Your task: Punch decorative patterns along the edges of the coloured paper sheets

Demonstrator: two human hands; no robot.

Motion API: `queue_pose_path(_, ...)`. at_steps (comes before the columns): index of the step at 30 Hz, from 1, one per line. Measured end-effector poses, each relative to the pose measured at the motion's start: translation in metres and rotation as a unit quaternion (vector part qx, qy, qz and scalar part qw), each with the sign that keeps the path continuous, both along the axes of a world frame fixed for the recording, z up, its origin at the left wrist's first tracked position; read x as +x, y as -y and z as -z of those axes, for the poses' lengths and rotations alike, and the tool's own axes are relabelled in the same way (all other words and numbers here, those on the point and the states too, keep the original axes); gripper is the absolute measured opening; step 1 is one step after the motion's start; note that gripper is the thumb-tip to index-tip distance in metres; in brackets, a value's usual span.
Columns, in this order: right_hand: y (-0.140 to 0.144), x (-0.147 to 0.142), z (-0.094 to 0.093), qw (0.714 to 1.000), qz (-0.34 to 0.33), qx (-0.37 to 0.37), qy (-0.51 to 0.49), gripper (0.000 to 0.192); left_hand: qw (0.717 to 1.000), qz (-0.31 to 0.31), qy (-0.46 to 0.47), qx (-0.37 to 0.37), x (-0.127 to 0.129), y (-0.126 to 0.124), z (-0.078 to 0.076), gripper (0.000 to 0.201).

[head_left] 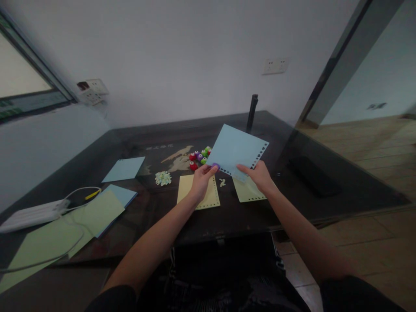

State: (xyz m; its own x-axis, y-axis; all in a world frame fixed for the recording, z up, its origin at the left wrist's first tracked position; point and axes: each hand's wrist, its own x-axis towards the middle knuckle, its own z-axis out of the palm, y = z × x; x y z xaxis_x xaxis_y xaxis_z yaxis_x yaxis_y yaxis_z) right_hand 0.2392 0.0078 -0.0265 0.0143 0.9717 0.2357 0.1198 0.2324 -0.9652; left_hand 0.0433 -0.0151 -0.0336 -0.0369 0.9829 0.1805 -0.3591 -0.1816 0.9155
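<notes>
A light blue sheet of paper (238, 149) is held up tilted above the table, with small shaped holes along its right edge and its near edge. My right hand (260, 175) is closed on the near right part of this sheet, thumb on top. At the sheet's near left corner, my left hand (202, 180) grips a small purple paper punch (215, 165). Behind that hand stands a cluster of red, green and purple punches (194, 165). Below the hands lie a yellow sheet (186, 186) and a pale yellow-green sheet (248, 193), both with holes along their edges.
A pile of paper cut-outs (163, 178) lies left of the hands, with a few scraps (222, 183) between the sheets. Further left are a blue sheet (124, 169), more yellow-green paper (100, 212) and a white power strip (34, 214) with cables. A black upright object (252, 112) stands behind.
</notes>
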Motion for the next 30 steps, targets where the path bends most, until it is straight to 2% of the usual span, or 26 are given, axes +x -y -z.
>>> queue_pose_path(6, 0.0016, -0.0018, -0.0006, 0.999, 0.012, 0.03, -0.012, 0.043, 1.0, 0.001, -0.004, -0.012, 0.0026, 0.002, -0.0011, 0.027)
queue_pose_path(14, -0.0002, -0.0013, 0.0013, 0.999, 0.02, 0.033, 0.0, 0.041, 0.999, 0.007, 0.002, -0.033, 0.0042, 0.005, -0.0052, 0.029)
queue_pose_path(22, -0.0022, 0.0003, 0.0029, 0.999, 0.023, 0.02, -0.012, 0.041, 0.999, 0.02, -0.013, -0.038, 0.0035, 0.0034, 0.0008, 0.027)
queue_pose_path(30, -0.0047, 0.0008, 0.0027, 0.998, 0.053, 0.015, -0.026, 0.042, 0.997, 0.057, 0.002, -0.058, 0.0058, 0.0051, -0.0023, 0.027)
